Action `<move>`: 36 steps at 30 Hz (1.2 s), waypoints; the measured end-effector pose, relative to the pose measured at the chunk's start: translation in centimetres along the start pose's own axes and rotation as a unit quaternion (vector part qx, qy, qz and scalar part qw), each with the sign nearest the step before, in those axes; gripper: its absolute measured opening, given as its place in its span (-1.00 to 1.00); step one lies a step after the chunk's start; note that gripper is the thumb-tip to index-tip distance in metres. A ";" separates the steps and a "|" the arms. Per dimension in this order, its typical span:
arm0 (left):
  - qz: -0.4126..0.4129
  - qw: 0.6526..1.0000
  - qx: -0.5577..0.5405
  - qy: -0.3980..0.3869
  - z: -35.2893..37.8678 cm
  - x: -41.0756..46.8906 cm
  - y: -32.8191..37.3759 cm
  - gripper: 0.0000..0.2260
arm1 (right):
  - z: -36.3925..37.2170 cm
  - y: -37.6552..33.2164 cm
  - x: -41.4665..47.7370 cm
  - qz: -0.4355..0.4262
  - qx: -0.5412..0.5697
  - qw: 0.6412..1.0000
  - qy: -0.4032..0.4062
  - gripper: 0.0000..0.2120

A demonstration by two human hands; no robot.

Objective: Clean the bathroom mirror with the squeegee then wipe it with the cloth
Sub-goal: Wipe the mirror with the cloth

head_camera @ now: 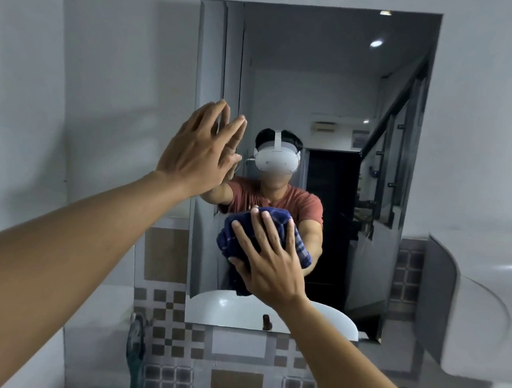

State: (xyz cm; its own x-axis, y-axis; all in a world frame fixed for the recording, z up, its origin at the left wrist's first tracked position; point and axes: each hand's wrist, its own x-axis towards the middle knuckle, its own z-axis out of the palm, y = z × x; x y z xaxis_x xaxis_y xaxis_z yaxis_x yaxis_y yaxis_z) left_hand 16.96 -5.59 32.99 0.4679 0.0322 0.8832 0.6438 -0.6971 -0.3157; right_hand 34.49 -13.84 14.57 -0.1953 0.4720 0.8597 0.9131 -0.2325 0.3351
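Note:
The bathroom mirror (332,87) hangs on the wall straight ahead. My right hand (269,261) presses a dark blue checked cloth (301,245) flat against the lower middle of the glass, fingers spread over it. My left hand (200,150) is raised at the mirror's left edge, fingers apart, fingertips at the glass, holding nothing. No squeegee is in view.
A white basin (483,300) juts out on the right at mirror height. Patterned brown and grey tiles (178,334) run below the mirror. A dark tap or fitting (136,346) stands at the lower left. Plain pale walls surround the mirror.

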 end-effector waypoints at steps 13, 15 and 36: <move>-0.006 0.998 -0.021 -0.066 3.1 -5.4 4.3 -0.26 | -3.1 10.9 -5.7 0.254 -0.016 0.967 0.016 -0.37; -0.007 0.998 -0.021 -0.064 3.1 -5.5 4.3 -0.26 | -2.8 10.9 -7.0 0.255 0.016 0.967 0.017 -0.37; -0.014 0.999 -0.015 -0.032 3.6 -4.9 1.8 -0.42 | 1.6 0.9 -6.1 0.194 0.013 0.981 0.016 -0.39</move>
State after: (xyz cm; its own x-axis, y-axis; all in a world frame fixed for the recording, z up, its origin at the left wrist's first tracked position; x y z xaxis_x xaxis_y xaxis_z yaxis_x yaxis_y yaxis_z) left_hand 18.04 -4.46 26.88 0.4893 0.0968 0.8667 0.6383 -0.7169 -0.2803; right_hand 37.07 -15.58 8.97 0.1584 0.3254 0.9322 0.9296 -0.3675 -0.0296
